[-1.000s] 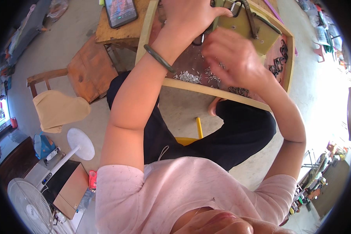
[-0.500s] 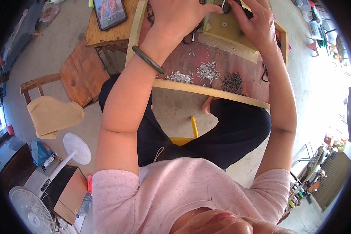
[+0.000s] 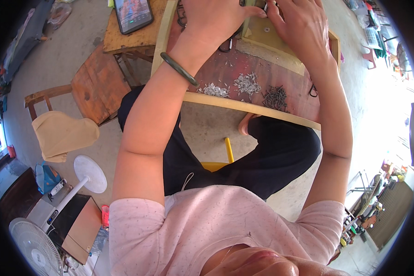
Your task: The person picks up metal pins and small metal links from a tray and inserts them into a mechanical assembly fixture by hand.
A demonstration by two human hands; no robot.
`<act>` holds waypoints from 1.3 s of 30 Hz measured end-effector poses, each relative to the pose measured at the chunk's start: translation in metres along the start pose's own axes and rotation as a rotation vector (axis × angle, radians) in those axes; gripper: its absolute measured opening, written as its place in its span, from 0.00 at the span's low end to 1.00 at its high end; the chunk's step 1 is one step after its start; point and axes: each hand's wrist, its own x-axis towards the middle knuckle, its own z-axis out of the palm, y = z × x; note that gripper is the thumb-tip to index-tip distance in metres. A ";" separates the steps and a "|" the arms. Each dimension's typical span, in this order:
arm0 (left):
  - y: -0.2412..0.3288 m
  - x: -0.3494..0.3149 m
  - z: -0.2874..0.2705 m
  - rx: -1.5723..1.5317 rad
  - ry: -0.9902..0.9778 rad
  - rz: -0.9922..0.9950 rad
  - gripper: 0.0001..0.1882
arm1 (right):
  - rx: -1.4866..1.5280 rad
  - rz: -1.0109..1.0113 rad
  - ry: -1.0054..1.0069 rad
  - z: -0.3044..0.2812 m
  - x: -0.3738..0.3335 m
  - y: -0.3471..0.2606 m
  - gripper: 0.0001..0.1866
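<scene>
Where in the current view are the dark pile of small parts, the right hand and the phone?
Dark pile of small parts (image 3: 275,98): head view, middle of the heap.
Right hand (image 3: 303,28): head view, back of the hand.
Phone (image 3: 132,14): head view, on its lit screen.

From my end, the widest way in I can find is at centre frame, between the left forearm (image 3: 152,115) and the right forearm (image 3: 338,110), over the tray's front rim (image 3: 250,109). Just inside that rim, three low piles stand in my way: silver pieces (image 3: 216,90), grey pieces (image 3: 247,84) and dark pins (image 3: 275,98). I could pass above them, or down the red strip between the pins and the right forearm. Farther up, a black carabiner (image 3: 226,45) and the olive-green box (image 3: 257,34) block a low sweep. At top centre, the left hand (image 3: 211,18) and right hand (image 3: 303,27) nearly close the gap between them.
</scene>
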 end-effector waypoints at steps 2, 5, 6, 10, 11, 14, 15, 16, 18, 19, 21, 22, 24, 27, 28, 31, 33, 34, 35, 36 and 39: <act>0.001 0.000 0.001 0.005 -0.010 -0.010 0.30 | -0.098 -0.001 0.049 -0.002 0.004 -0.007 0.09; 0.002 0.000 0.000 0.021 -0.030 -0.030 0.31 | -0.036 0.120 -0.052 -0.008 0.003 -0.005 0.10; 0.002 0.000 -0.001 0.033 -0.039 -0.040 0.31 | -0.037 0.119 -0.051 -0.010 0.002 -0.001 0.10; 0.003 0.001 0.000 0.060 -0.053 -0.040 0.32 | 0.058 0.005 -0.037 -0.014 -0.001 0.006 0.13; 0.002 0.000 0.000 0.053 -0.051 -0.039 0.32 | 0.066 0.005 -0.033 -0.014 -0.001 0.005 0.14; 0.000 0.000 0.001 0.038 -0.049 -0.042 0.32 | 0.202 0.204 0.011 -0.009 0.000 -0.003 0.15; 0.000 0.000 0.001 0.026 -0.050 -0.046 0.32 | 0.205 0.203 0.013 -0.011 0.002 -0.006 0.15; 0.000 0.000 0.002 0.030 -0.051 -0.044 0.32 | 0.259 0.379 -0.057 -0.014 0.005 -0.008 0.15; 0.000 -0.001 0.001 0.015 -0.039 -0.040 0.32 | 0.316 0.555 -0.125 -0.014 0.006 -0.007 0.15; 0.000 0.000 0.001 0.015 -0.038 -0.041 0.32 | 0.310 0.517 -0.142 -0.015 0.004 -0.003 0.16; 0.000 0.000 0.001 0.016 -0.035 -0.039 0.32 | 0.304 0.480 -0.158 -0.014 0.004 0.000 0.16; 0.000 0.000 0.001 0.015 -0.036 -0.040 0.32 | 0.340 0.545 -0.184 -0.014 0.006 0.000 0.16; 0.000 -0.001 0.001 0.015 -0.034 -0.039 0.32 | 0.375 0.612 -0.211 -0.013 0.005 0.004 0.16; 0.002 0.000 0.001 0.002 -0.037 -0.037 0.32 | 0.556 0.672 -0.250 -0.005 -0.007 0.018 0.15; 0.002 0.000 0.001 0.003 -0.037 -0.037 0.32 | 0.488 0.582 -0.214 -0.002 -0.009 0.019 0.15; 0.001 0.000 0.000 0.018 -0.048 -0.043 0.31 | 0.303 0.384 -0.148 -0.001 -0.012 0.014 0.15; 0.001 0.000 -0.002 0.024 -0.045 -0.040 0.31 | 0.186 0.276 -0.119 0.000 -0.012 0.007 0.15; 0.002 0.000 -0.002 0.023 -0.045 -0.039 0.31 | 0.172 0.269 -0.071 0.001 -0.012 0.005 0.14; 0.002 0.000 -0.002 0.018 -0.048 -0.040 0.31 | 0.159 0.261 -0.022 0.001 -0.012 0.004 0.13; 0.002 0.000 -0.002 0.014 -0.050 -0.041 0.30 | 0.157 0.261 -0.022 0.003 -0.012 0.005 0.13; 0.002 0.001 -0.001 -0.001 -0.055 -0.043 0.31 | -0.059 -0.029 0.131 0.008 -0.011 0.010 0.12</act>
